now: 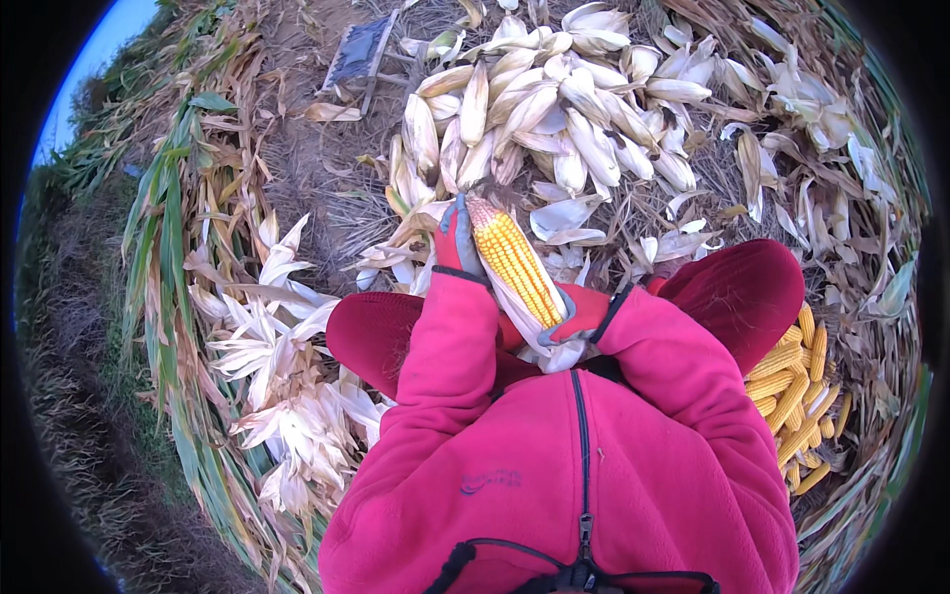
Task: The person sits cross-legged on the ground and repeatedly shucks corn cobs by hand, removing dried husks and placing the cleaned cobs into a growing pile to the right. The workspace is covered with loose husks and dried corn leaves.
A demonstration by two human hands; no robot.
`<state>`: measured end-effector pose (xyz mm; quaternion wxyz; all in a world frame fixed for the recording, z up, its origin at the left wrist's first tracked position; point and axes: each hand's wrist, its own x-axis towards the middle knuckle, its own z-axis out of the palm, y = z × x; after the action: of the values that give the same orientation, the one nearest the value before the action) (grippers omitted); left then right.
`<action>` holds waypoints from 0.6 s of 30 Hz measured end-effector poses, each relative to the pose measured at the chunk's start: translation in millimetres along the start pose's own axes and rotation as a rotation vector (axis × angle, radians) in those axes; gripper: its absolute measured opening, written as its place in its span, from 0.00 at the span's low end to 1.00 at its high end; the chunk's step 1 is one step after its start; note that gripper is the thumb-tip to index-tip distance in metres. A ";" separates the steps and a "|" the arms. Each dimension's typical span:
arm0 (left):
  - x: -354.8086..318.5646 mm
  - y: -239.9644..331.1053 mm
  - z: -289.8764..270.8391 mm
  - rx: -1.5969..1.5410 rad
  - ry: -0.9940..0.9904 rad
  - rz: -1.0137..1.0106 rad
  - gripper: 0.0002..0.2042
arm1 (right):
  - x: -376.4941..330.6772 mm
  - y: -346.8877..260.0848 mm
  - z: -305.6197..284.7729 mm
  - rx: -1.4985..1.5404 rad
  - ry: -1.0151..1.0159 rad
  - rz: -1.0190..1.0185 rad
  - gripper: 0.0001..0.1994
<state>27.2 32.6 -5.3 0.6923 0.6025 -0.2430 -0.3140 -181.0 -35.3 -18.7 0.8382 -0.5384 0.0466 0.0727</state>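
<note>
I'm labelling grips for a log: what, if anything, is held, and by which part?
A partly husked ear of corn: the left hand holds it near its far end; the right hand holds its near end, where the husk gathers.

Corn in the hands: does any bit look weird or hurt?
A little: the tip of the ear of corn, beside the left hand, is pale and pinkish, unlike the bright yellow kernels below it. I can't tell if that's damage. The yellow rows look even.
</note>
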 end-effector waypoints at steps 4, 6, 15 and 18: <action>2.0 -2.7 14.6 -0.830 -0.289 -0.354 0.32 | 2.1 5.6 -3.0 -0.051 -0.022 0.011 0.39; 1.5 10.9 22.6 -0.999 -0.557 -0.392 0.37 | 1.2 0.9 -2.2 -0.045 -0.065 0.034 0.39; -12.9 54.7 32.9 -0.942 -0.318 -0.321 0.23 | -3.7 -5.6 0.8 0.279 -0.229 0.173 0.35; -21.3 60.9 30.5 -0.607 0.036 -0.332 0.21 | -4.7 -0.5 1.3 0.272 -0.216 0.134 0.35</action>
<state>-0.5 32.0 60.5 0.7836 0.4060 -0.0252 -0.4697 -185.6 -34.7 -17.0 0.8968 -0.4047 0.0017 0.1787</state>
